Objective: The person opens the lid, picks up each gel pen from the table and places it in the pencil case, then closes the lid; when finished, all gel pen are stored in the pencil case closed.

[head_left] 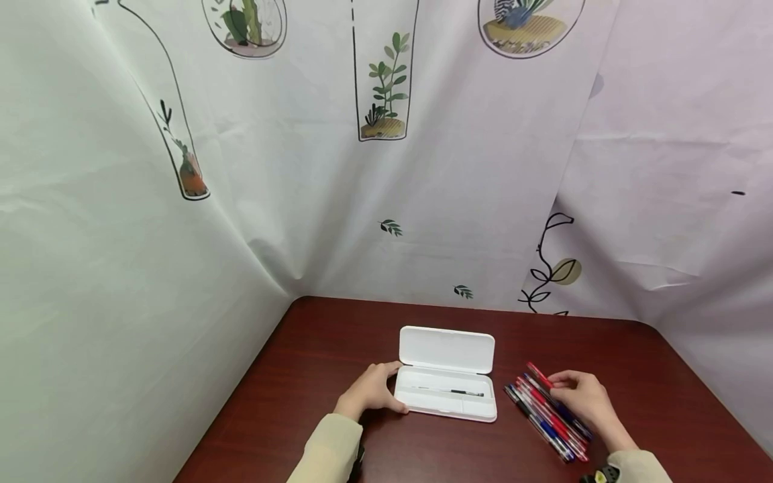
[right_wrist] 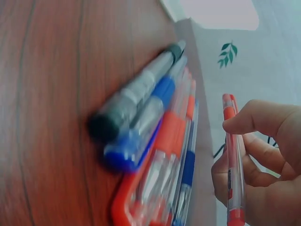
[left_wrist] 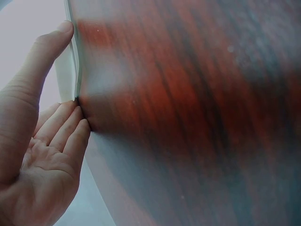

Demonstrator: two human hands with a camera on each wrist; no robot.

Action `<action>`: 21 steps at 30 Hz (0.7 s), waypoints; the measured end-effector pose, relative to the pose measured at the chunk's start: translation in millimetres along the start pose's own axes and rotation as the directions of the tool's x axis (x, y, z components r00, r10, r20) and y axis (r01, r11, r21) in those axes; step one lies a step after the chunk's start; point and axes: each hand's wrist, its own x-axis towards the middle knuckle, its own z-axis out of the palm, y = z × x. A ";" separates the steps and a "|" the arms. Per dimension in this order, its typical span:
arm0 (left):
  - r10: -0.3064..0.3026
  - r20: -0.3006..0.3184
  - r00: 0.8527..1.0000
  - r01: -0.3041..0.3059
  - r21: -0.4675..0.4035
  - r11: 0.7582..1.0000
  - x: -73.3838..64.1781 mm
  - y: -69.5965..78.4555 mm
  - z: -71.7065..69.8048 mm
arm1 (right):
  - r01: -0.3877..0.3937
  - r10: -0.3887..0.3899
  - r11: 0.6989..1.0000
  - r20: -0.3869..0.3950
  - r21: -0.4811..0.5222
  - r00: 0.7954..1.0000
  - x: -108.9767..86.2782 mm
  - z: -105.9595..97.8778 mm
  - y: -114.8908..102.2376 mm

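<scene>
A white pencil case (head_left: pixel 447 350) lies on the table with its lid folded back, and one slim clear pen with a black grip (head_left: pixel 466 392) is inside it. My left hand (head_left: pixel 371 389) holds the case at its left end, thumb at the near corner and fingers at the far one. In the right wrist view, my right hand (right_wrist: pixel 263 160) pinches a red pen (right_wrist: pixel 233 165) between thumb and fingers. Below that hand a pile of several pens (head_left: pixel 546 414), with red, blue and black parts, lies slantwise to the right of the case.
The dark red-brown wooden table (head_left: pixel 338 335) has rounded back corners. A pale cloth (head_left: pixel 338 201) printed with plants in glass jars hangs behind it and along both sides. Bare tabletop separates the case from the pens.
</scene>
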 end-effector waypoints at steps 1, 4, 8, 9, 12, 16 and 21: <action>-0.001 0.000 1.000 0.001 -0.001 1.000 0.1 0.0 -0.1 | 0.002 -0.002 1.000 0.006 0.002 1.000 -0.2 0.9 -1.6; 0.004 0.000 1.000 -0.004 0.000 1.000 0.5 0.4 -0.5 | 0.004 -0.004 1.000 0.019 0.012 1.000 -1.1 3.4 -6.3; 0.012 -0.001 1.000 -0.012 -0.002 1.000 0.6 0.8 -1.1 | 0.006 -0.007 0.999 0.034 0.031 0.999 -1.4 6.7 -12.6; 0.012 -0.001 1.000 -0.012 -0.002 1.000 0.6 0.8 -1.1 | 0.007 -0.009 0.999 0.038 0.037 0.999 -1.4 7.7 -14.4; 0.012 -0.004 1.000 -0.012 -0.004 1.000 0.4 1.0 -1.3 | 0.026 -0.029 0.998 0.051 0.055 0.998 -1.3 10.8 -20.4; 0.012 -0.003 1.000 -0.012 -0.005 1.000 0.2 1.2 -1.5 | 0.060 -0.064 0.995 0.049 0.075 0.997 -1.9 17.4 -30.0; 0.006 0.003 1.000 -0.005 -0.010 1.000 0.3 0.9 -1.4 | 0.096 -0.101 0.991 0.055 0.092 0.993 -3.2 28.5 -44.0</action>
